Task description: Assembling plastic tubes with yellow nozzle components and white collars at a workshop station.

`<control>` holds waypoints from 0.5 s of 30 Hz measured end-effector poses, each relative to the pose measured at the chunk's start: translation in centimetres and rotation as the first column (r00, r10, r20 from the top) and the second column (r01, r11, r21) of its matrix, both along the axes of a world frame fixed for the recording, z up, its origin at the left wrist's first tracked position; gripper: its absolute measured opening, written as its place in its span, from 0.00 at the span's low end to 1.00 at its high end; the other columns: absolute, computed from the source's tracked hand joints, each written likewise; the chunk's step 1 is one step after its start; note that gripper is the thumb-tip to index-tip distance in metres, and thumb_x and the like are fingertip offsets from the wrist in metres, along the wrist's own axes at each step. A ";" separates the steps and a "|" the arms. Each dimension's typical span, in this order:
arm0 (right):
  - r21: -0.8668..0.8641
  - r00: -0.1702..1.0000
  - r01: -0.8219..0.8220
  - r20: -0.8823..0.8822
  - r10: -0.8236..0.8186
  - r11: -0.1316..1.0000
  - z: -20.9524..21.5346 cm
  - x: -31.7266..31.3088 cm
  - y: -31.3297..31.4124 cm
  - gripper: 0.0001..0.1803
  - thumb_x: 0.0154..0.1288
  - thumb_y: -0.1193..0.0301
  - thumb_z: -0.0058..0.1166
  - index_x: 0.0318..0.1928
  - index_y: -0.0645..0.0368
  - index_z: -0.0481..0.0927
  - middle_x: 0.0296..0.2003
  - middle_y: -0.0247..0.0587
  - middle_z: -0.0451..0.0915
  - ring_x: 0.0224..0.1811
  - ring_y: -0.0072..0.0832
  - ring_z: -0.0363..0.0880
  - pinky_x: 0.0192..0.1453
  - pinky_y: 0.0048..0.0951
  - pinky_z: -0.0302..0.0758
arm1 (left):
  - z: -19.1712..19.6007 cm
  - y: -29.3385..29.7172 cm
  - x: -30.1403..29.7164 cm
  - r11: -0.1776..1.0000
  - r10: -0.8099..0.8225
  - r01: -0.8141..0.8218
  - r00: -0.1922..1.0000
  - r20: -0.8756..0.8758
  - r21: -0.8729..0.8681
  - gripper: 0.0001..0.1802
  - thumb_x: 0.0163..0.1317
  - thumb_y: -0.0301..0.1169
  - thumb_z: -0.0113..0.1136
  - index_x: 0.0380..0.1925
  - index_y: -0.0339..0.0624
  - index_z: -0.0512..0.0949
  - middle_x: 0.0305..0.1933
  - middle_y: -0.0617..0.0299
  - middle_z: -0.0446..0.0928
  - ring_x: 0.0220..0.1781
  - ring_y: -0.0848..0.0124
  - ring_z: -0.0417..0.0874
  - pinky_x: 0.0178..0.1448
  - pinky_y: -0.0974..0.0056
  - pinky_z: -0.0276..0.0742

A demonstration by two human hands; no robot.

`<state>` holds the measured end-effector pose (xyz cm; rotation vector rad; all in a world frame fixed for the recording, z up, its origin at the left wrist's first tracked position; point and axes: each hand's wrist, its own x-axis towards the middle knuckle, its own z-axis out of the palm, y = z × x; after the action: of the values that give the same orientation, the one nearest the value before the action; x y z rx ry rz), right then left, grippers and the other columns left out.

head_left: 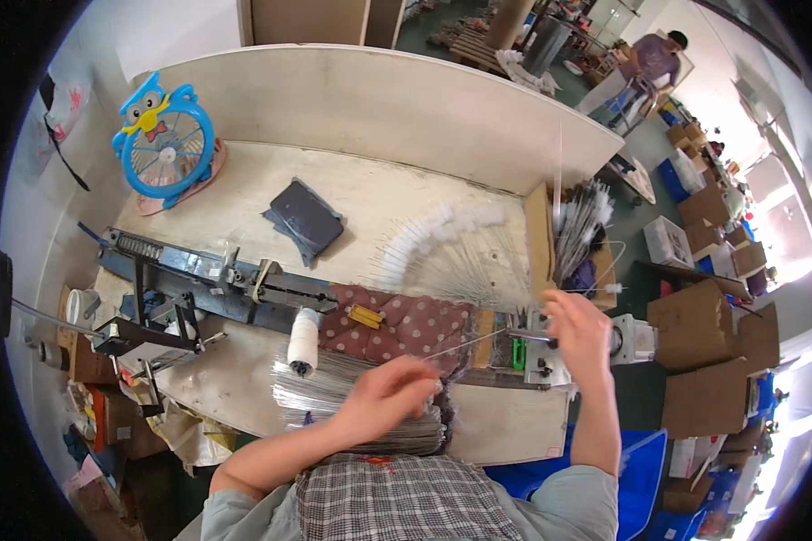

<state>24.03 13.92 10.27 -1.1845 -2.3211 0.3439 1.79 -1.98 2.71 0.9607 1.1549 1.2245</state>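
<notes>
1. The left hand point(390, 389) is pinching a thin metal wire point(465, 343) at the near edge of the desk point(244, 379), above a bundle of wires point(334, 397).
2. The wire is slanting up to the right toward a small machine point(537, 347).
3. The right hand point(579, 329) is resting on that machine; whether it is clenched I cannot tell.
4. A white thread spool point(303, 341) is lying just left of a dotted cloth point(406, 323).
5. A blue owl fan point(164, 140) is standing far left.

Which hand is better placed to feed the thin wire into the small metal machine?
Probably the right hand: it rests at the small metal machine. The left hand pinches the thin metal wire farther back, above the bundle of silver wires.
</notes>
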 end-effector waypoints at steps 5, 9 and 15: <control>-0.204 0.987 -0.118 -0.133 0.092 0.972 -2.3 -3.0 0.6 0.09 0.61 0.77 0.51 0.41 0.60 0.81 0.31 0.44 0.81 0.27 0.31 0.80 0.31 0.26 0.75 | -2.6 7.7 4.3 0.916 0.259 0.146 0.493 -0.830 0.373 0.08 0.56 0.30 0.56 0.35 0.42 0.76 0.31 0.61 0.77 0.26 0.64 0.80 0.28 0.63 0.74; 0.104 0.989 -0.130 -0.056 0.136 0.986 -5.6 -2.9 1.9 0.08 0.57 0.68 0.58 0.37 0.54 0.83 0.31 0.42 0.82 0.31 0.39 0.79 0.36 0.34 0.76 | -4.2 11.5 2.8 0.878 0.330 0.278 0.237 -0.914 0.390 0.09 0.48 0.30 0.56 0.32 0.47 0.76 0.29 0.62 0.74 0.30 0.63 0.80 0.31 0.59 0.74; -0.208 0.940 -0.331 0.010 0.340 0.920 -4.5 -2.4 2.4 0.06 0.51 0.63 0.62 0.28 0.48 0.85 0.24 0.35 0.80 0.29 0.33 0.75 0.36 0.33 0.74 | -3.3 12.9 1.9 0.815 0.452 0.335 0.142 -0.880 0.473 0.10 0.51 0.32 0.60 0.35 0.48 0.80 0.35 0.62 0.76 0.35 0.65 0.79 0.39 0.57 0.73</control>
<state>21.67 16.32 5.81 -0.8829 -2.5799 0.6976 3.67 10.97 -0.63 2.5508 1.8824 0.8771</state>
